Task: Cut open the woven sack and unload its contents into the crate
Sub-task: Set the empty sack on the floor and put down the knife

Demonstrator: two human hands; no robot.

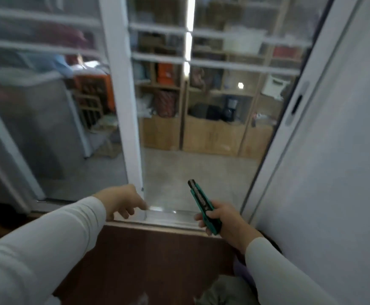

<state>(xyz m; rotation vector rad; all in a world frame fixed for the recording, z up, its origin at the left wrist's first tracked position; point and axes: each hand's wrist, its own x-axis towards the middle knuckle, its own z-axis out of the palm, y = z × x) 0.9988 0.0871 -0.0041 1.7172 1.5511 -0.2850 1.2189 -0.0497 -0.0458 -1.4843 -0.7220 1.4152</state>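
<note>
Two hands are showing, both in long pale sleeves. One right hand [221, 219] is gripping one teal utility knife [203, 205], fingers wrapped round the handle, its dark tip pointing up and away. One left hand [122, 200] is hanging loose with nothing in it, fingers drooping toward the metal door track [170, 214]. One white-framed glass door [124, 106] is standing just ahead, wooden shelves [212, 119] blurring behind the glass. Nothing is showing clearly of the woven sack or the crate; one greyish bundle [225, 291] is peeking in at the bottom edge, too blurred to call.
</note>
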